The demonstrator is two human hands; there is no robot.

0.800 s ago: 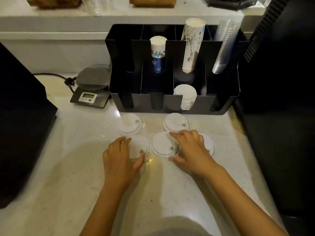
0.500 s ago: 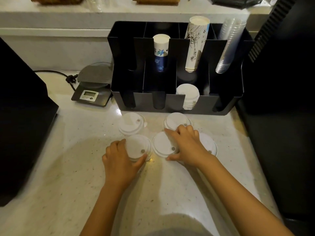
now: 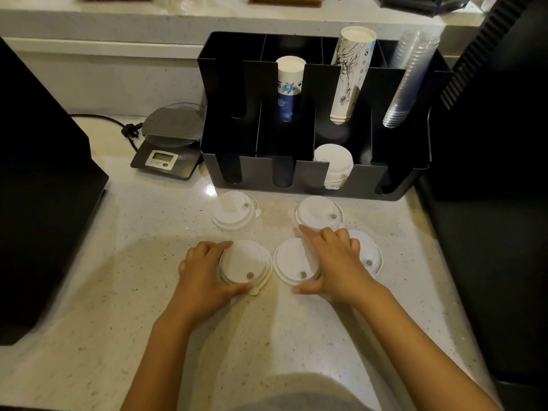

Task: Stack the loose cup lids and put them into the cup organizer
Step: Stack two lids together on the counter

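Note:
Several white cup lids lie loose on the pale counter in front of the black cup organizer point(image 3: 367, 180). My left hand point(image 3: 203, 272) is curled around the near-left lid point(image 3: 246, 262), thumb at its front rim and fingers at its back rim. My right hand point(image 3: 336, 259) covers the right half of the middle lid point(image 3: 292, 262), thumb and index finger spanning its rim. A third lid point(image 3: 369, 258) shows partly behind that hand. Two more lids, the far left lid point(image 3: 234, 210) and the far right lid point(image 3: 318, 209), lie nearer the organizer. A stack of lids point(image 3: 333, 161) stands in a front compartment.
The organizer holds a blue-print cup stack point(image 3: 289, 84), a tall sketch-print cup stack point(image 3: 351, 75) and clear plastic cups point(image 3: 410, 78). A digital scale point(image 3: 167, 154) with a cable sits to its left. Black machines flank the counter, one at the left point(image 3: 38, 203) and one at the right point(image 3: 489, 203).
My left hand has closed around the near-left lid. My right hand has slid slightly left and forward, settling over the middle lid.

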